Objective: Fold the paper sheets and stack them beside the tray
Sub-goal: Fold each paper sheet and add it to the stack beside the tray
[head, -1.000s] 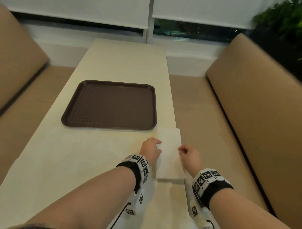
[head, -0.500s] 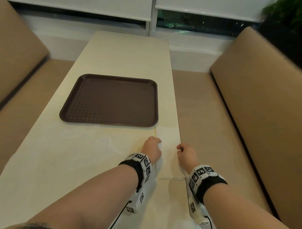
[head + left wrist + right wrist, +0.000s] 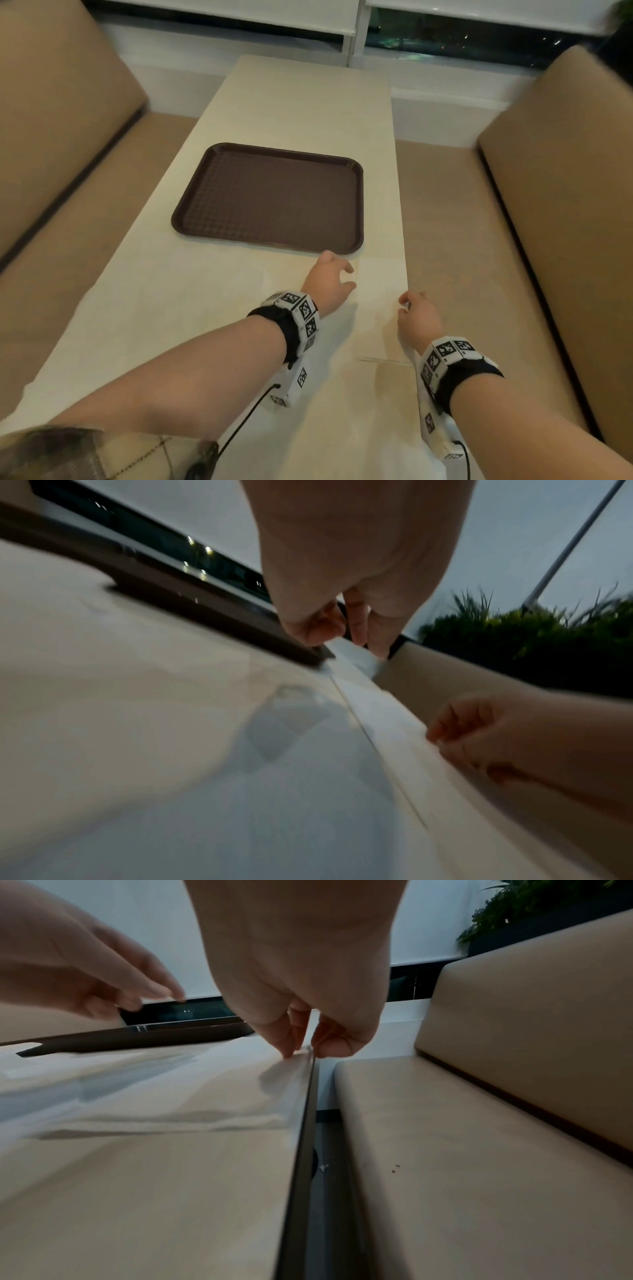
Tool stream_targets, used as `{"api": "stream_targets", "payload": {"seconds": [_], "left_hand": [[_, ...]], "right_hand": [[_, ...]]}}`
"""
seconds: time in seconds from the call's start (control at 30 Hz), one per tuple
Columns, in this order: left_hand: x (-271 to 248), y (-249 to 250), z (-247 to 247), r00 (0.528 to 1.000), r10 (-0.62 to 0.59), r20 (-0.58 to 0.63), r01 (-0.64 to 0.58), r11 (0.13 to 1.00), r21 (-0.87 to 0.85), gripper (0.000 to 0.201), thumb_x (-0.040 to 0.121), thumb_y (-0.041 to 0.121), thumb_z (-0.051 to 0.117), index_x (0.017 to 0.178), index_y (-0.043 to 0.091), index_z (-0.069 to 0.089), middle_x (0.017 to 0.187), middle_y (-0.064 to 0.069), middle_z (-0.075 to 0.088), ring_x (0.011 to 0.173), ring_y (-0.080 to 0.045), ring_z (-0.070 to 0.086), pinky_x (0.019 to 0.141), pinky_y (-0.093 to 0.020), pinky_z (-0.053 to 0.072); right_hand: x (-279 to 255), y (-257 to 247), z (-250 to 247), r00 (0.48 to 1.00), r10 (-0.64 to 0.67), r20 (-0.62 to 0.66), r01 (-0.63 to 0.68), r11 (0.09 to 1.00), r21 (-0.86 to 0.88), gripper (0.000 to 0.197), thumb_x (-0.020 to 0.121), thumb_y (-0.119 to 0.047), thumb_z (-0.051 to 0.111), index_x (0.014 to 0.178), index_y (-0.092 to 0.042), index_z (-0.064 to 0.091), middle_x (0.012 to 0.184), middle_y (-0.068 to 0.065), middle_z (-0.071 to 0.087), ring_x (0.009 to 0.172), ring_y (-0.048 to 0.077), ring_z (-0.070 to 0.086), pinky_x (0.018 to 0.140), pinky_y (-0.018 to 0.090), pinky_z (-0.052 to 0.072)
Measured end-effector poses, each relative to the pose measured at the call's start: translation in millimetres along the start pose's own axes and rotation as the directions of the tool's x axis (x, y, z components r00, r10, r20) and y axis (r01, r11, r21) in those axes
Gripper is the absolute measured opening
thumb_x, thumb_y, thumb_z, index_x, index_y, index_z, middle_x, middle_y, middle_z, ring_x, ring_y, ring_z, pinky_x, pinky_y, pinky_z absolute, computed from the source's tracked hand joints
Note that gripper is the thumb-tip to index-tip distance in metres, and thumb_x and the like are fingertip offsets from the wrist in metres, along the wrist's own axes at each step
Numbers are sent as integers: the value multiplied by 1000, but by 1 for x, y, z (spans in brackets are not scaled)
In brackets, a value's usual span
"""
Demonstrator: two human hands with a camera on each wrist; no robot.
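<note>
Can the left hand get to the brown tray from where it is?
Probably yes. The left hand hangs just short of the tray's near rim, and nothing lies between them. The folded paper sits off to its right, not in the way.

The tray [image 3: 270,202] is dark brown, the table [image 3: 301,102] cream, the benches [image 3: 565,171] tan.

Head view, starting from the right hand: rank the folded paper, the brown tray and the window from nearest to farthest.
From the right hand:
1. Folded paper, right at its fingertips by the table's right edge.
2. Brown tray, ahead and to the left.
3. Window, behind the table's far end.
</note>
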State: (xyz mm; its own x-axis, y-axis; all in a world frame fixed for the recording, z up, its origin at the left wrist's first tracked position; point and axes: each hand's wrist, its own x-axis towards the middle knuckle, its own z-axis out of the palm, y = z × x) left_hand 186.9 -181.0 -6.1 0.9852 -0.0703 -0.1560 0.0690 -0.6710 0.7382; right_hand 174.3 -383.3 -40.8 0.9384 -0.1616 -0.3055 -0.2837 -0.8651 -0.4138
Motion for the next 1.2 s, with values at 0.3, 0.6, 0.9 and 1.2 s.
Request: {"api": "stream_targets", "payload": {"seconds": [0.3, 0.6, 0.9, 1.2], "left_hand": [[-38, -43, -120, 979, 22, -204, -5, 996, 85, 15, 87, 21, 67, 101, 21, 65, 105, 6, 49, 70, -5, 50, 75, -17, 34], [-86, -92, -152, 986, -143, -90, 158, 969, 189, 17, 88, 22, 65, 104, 17, 65, 108, 0, 61, 88, -14, 53, 82, -21, 39], [-113, -122, -124, 915, -402, 45, 364, 868, 337, 54, 86, 27, 65, 132, 11, 41, 123, -10, 57, 113, -27, 55, 87, -30, 44], [-107, -133, -111, 898, -440, 20, 406, 844, 351, 56, 86, 14, 59, 137, 17, 35, 132, -11, 38, 118, -33, 48, 94, -37, 44]], "right_hand": [[-4, -8, -4, 997, 69, 20, -70, 996, 47, 26, 93, -7, 49, 118, -8, 56, 125, 13, 49, 92, 26, 53, 87, 34, 46], [-53, -88, 13, 949, -315, -13, 314, 940, 130, 22, 88, -17, 62, 110, -14, 64, 117, 4, 57, 107, 22, 54, 91, 28, 40], [-125, -172, 70, 834, -274, 479, 365, 925, -106, 39, 90, -26, 57, 125, -8, 57, 126, 7, 57, 116, 22, 53, 95, 27, 43], [-137, -172, 71, 833, -207, 513, 309, 943, -122, 54, 90, -32, 59, 139, -14, 47, 139, 4, 49, 127, 21, 46, 105, 28, 38]]}}
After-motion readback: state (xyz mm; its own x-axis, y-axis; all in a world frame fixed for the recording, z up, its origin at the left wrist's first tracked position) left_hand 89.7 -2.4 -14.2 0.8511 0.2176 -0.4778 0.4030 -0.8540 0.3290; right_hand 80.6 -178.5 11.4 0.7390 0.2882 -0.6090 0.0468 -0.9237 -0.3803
